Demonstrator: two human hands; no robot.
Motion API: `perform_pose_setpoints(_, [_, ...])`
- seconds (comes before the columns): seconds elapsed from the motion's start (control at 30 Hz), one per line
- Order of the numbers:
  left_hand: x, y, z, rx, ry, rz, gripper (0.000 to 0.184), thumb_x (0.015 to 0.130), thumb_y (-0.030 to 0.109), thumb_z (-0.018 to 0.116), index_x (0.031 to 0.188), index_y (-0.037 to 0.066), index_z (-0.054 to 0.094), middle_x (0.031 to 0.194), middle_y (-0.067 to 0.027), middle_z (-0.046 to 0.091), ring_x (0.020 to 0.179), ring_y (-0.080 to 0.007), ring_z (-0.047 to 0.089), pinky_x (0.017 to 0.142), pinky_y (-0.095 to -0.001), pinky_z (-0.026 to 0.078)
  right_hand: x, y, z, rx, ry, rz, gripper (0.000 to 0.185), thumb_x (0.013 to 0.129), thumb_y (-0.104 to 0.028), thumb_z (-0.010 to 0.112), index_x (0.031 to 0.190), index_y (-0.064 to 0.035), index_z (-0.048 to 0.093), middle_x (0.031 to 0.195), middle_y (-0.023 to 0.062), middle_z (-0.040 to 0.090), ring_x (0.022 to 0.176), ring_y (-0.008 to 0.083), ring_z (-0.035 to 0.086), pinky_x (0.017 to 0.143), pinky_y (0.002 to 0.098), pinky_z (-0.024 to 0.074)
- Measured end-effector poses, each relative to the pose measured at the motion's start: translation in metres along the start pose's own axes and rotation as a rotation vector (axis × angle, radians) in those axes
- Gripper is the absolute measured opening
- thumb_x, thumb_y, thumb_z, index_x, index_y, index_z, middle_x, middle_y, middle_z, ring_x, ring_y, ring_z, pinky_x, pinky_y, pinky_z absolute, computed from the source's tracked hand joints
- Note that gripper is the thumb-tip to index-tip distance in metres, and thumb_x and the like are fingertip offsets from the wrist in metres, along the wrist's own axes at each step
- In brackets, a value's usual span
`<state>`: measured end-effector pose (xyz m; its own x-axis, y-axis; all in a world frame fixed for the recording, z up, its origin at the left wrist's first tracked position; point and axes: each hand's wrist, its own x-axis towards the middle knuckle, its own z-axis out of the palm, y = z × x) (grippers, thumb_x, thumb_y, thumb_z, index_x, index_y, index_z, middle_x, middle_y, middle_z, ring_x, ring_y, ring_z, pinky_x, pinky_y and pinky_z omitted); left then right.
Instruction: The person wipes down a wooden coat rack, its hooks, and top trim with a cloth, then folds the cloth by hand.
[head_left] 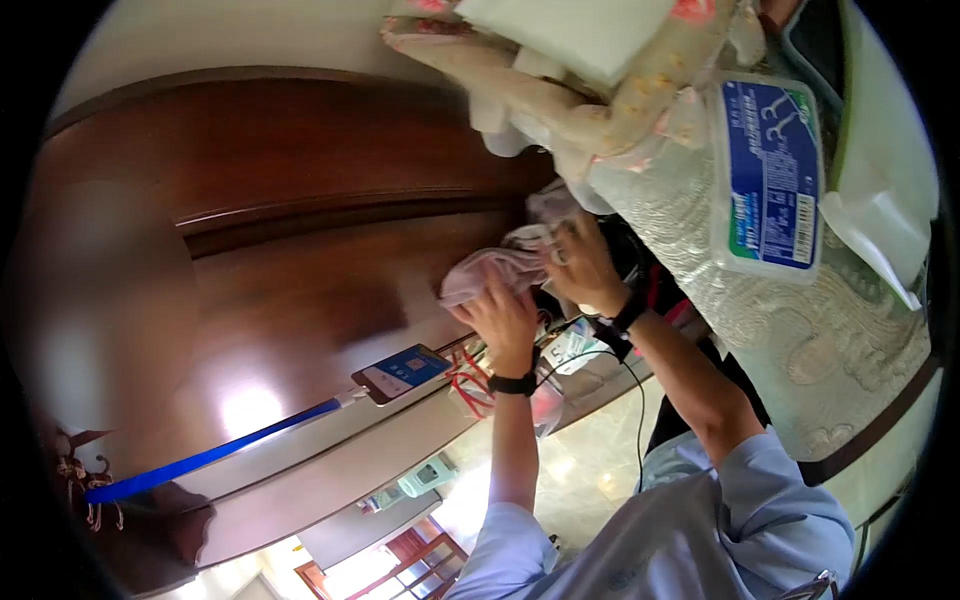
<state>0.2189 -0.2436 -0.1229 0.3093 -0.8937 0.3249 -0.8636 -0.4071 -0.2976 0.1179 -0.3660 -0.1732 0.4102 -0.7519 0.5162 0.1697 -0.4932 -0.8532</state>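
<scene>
A pinkish-grey cloth [480, 277] lies bunched against the dark wooden furniture [300, 270]. My left hand [503, 322], with a black band at the wrist, has its fingers curled over the near part of the cloth. My right hand [583, 268], wearing a ring and a dark wristband, grips the cloth farther along, a little blurred. More of the fabric shows beyond the right hand. Below the hands are red strips [468, 382] and a white-and-green packet [578, 345], partly covered by a black cable. The fingertips of the right hand are partly hidden.
A smartphone [402, 374] on a blue lanyard [220, 450] hangs by the wood. On the right, a patterned tablecloth [800, 350] carries a clear plastic box with a blue label [772, 180]. A pale ornamental piece [560, 100] stands above. The thin cable [642, 430] hangs down.
</scene>
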Motion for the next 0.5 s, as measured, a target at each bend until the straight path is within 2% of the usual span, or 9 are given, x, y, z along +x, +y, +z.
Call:
perform_pose_setpoints(0.03, [-0.002, -0.001, 0.007, 0.035, -0.017, 0.042, 0.083, 0.075, 0.026, 0.068, 0.145, 0.0, 0.032, 0.139, -0.0299, 0.036, 0.133, -0.05, 0.029, 0.108, -0.0676, 0.011, -0.012, 0.002, -0.001, 0.024, -0.011, 0.167, 0.033, 0.088, -0.016, 0.059, 0.117, -0.0006, 0.052, 0.118, 0.0247, 0.049, 0.109, 0.0443, 0.049, 0.093, 0.0504, 0.0413])
perform_pose_setpoints(0.1, [-0.007, 0.004, 0.009, 0.0, 0.0, 0.03, 0.077, 0.076, 0.025, 0.067, 0.143, 0.001, 0.037, 0.137, -0.0273, 0.04, 0.131, -0.0471, 0.033, 0.108, -0.0665, 0.013, -0.021, 0.001, 0.003, 0.0, 0.024, 0.308, 0.03, 0.091, -0.015, 0.058, 0.111, 0.0044, 0.05, 0.11, 0.0278, 0.049, 0.101, 0.0455, 0.052, 0.087, 0.0477, 0.0444])
perform_pose_setpoints(0.13, [-0.006, 0.006, 0.007, -0.048, 0.011, 0.017, 0.071, 0.077, 0.024, 0.066, 0.141, 0.002, 0.043, 0.134, -0.0248, 0.044, 0.129, -0.0442, 0.038, 0.109, -0.0655, 0.015, -0.019, -0.002, 0.006, -0.059, 0.053, 0.286, 0.03, 0.091, -0.017, 0.058, 0.112, 0.0039, 0.05, 0.112, 0.029, 0.05, 0.1, 0.046, 0.053, 0.086, 0.0473, 0.0456])
perform_pose_setpoints(0.17, [-0.009, 0.002, 0.009, 0.004, -0.052, 0.034, 0.08, 0.078, 0.032, 0.066, 0.144, 0.0, 0.034, 0.141, -0.0276, 0.037, 0.133, -0.0466, 0.031, 0.11, -0.0651, 0.011, -0.016, -0.005, 0.008, -0.12, 0.082, 0.266, 0.031, 0.09, -0.018, 0.058, 0.112, 0.0033, 0.051, 0.114, 0.0301, 0.052, 0.1, 0.0465, 0.055, 0.086, 0.0469, 0.0468])
perform_pose_setpoints(0.2, [-0.01, 0.003, 0.008, 0.011, -0.046, 0.029, 0.08, 0.078, 0.032, 0.066, 0.144, 0.0, 0.034, 0.141, -0.0276, 0.037, 0.133, -0.0466, 0.031, 0.11, -0.0651, 0.011, -0.009, -0.013, 0.009, -0.112, 0.102, 0.19, 0.032, 0.088, -0.019, 0.059, 0.112, 0.0014, 0.055, 0.118, 0.0281, 0.049, 0.109, 0.046, 0.049, 0.09, 0.0524, 0.042])
perform_pose_setpoints(0.27, [-0.01, 0.006, 0.009, -0.023, -0.039, -0.005, 0.067, 0.084, 0.031, 0.059, 0.142, 0.002, 0.041, 0.135, -0.024, 0.043, 0.131, -0.0425, 0.036, 0.11, -0.0638, 0.015, 0.013, -0.043, 0.014, -0.178, 0.192, 0.05, 0.033, 0.085, -0.02, 0.06, 0.112, -0.0016, 0.058, 0.117, 0.0247, 0.048, 0.114, 0.0466, 0.044, 0.092, 0.0592, 0.0352])
perform_pose_setpoints(0.3, [-0.004, 0.011, 0.0, -0.098, 0.06, -0.012, 0.068, 0.087, 0.036, 0.056, 0.144, 0.002, 0.038, 0.135, -0.0241, 0.043, 0.13, -0.0432, 0.036, 0.11, -0.0624, 0.015, 0.027, -0.061, 0.014, -0.173, 0.192, 0.035, 0.033, 0.085, -0.02, 0.06, 0.112, -0.0016, 0.058, 0.117, 0.0247, 0.048, 0.114, 0.0466, 0.044, 0.092, 0.0592, 0.0352])
perform_pose_setpoints(0.4, [0.017, 0.014, -0.022, -0.129, 0.168, -0.063, 0.069, 0.087, 0.037, 0.056, 0.144, 0.002, 0.038, 0.135, -0.0244, 0.043, 0.13, -0.0435, 0.036, 0.11, -0.0621, 0.015, 0.074, -0.112, 0.014, -0.1, 0.237, -0.049, 0.034, 0.083, -0.022, 0.061, 0.112, -0.0046, 0.061, 0.114, 0.0206, 0.049, 0.108, 0.0438, 0.044, 0.09, 0.0594, 0.0343])
perform_pose_setpoints(0.5, [0.04, 0.013, -0.041, -0.133, 0.226, -0.081, 0.069, 0.087, 0.037, 0.056, 0.144, 0.002, 0.038, 0.136, -0.0247, 0.043, 0.13, -0.0438, 0.035, 0.11, -0.0618, 0.015, 0.118, -0.166, 0.0, -0.144, 0.22, -0.175, 0.025, 0.08, -0.022, 0.064, 0.099, -0.0058, 0.065, 0.106, 0.0151, 0.051, 0.098, 0.0357, 0.047, 0.081, 0.0491, 0.037])
